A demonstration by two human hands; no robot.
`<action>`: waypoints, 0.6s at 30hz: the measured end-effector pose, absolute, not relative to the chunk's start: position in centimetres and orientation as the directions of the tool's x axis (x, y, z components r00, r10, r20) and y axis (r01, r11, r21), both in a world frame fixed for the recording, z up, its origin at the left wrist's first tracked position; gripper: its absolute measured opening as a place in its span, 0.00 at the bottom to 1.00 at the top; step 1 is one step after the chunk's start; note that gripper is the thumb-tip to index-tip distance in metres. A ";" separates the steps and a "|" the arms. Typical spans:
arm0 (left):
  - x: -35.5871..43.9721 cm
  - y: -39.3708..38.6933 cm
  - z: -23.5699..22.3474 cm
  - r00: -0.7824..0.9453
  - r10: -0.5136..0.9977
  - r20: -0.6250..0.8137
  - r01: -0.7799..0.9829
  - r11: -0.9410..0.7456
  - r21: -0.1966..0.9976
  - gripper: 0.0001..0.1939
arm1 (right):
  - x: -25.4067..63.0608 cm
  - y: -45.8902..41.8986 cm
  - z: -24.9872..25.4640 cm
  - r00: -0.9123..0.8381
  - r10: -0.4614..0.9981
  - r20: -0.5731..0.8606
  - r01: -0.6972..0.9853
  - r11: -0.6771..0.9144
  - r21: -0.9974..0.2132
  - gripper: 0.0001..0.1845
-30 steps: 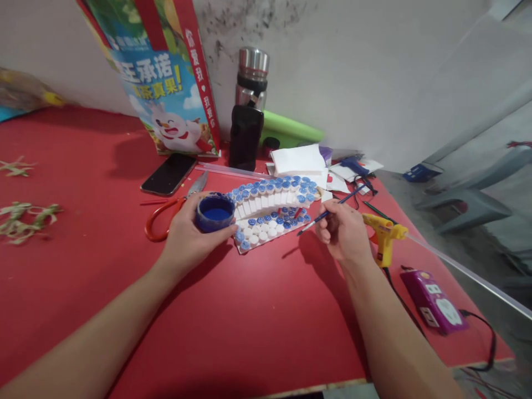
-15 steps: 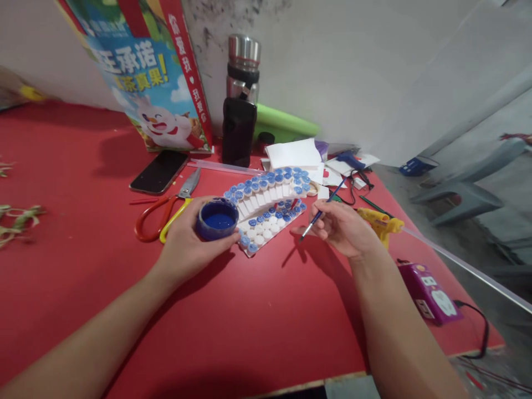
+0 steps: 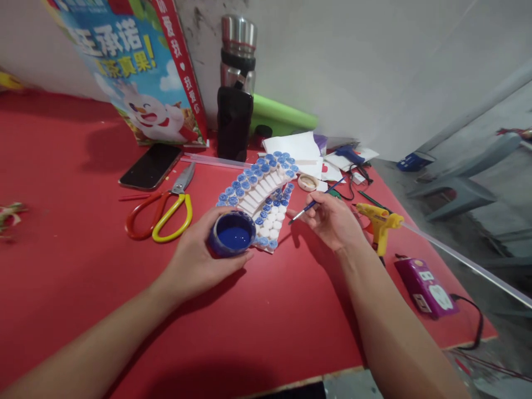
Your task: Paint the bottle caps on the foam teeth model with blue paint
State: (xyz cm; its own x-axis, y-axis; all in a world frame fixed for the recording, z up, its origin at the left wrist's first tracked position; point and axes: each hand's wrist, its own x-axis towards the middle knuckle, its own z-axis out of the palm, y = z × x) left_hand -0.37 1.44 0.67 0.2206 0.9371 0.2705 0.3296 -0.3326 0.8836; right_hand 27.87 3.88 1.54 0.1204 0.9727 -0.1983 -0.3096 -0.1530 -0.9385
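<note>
My left hand (image 3: 199, 252) is wrapped round a small jar of blue paint (image 3: 233, 234), tilted slightly so the paint shows. In my right hand (image 3: 332, 219) a thin paintbrush (image 3: 310, 206) is pinched, its tip pointing down and left. Between my hands and just behind the jar lies a white model bridge (image 3: 266, 188) with a curved, stepped middle. Rows of small round discs cover its sides, many painted blue and several on the near side white. The brush tip is right of the bridge, apart from it; the jar hides the bridge's near left part.
Red-and-yellow scissors (image 3: 172, 208) and a phone (image 3: 150, 165) lie left on the red table (image 3: 249, 332). Behind stand a printed bag (image 3: 145, 72) and a bottle (image 3: 236, 94). On the right are a tape roll (image 3: 308, 182), yellow glue gun (image 3: 379, 221) and purple power strip (image 3: 426, 288).
The bridge has been turned, its near end swinging right. My left hand with the jar has moved right and slightly down, uncovering the scissors' handles. The brush has shifted slightly left and up.
</note>
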 end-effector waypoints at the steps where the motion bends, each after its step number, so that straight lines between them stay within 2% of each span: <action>1: -0.5 1.5 0.7 0.207 0.939 0.277 0.329 -0.333 0.884 0.27 | 27.9 3.9 1.5 0.130 0.972 -0.196 -0.312 -0.148 -0.938 0.13; 9: -2.1 3.0 0.7 0.050 0.930 0.364 0.363 -0.357 0.861 0.30 | 27.5 3.5 2.1 0.217 0.965 -0.146 -0.379 -0.054 -0.924 0.13; 18: -2.3 3.0 0.4 0.030 0.915 0.402 0.362 -0.385 0.849 0.29 | 26.4 3.2 2.1 0.240 0.970 -0.048 -0.355 0.041 -0.934 0.16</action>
State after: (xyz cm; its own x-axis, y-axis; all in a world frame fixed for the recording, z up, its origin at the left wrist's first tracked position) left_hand -2.29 2.99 0.38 0.0296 0.9150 0.4023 0.3617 -0.3850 0.8491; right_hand 26.44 3.15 2.11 0.2395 0.9697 -0.0483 -0.3546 0.0410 -0.9341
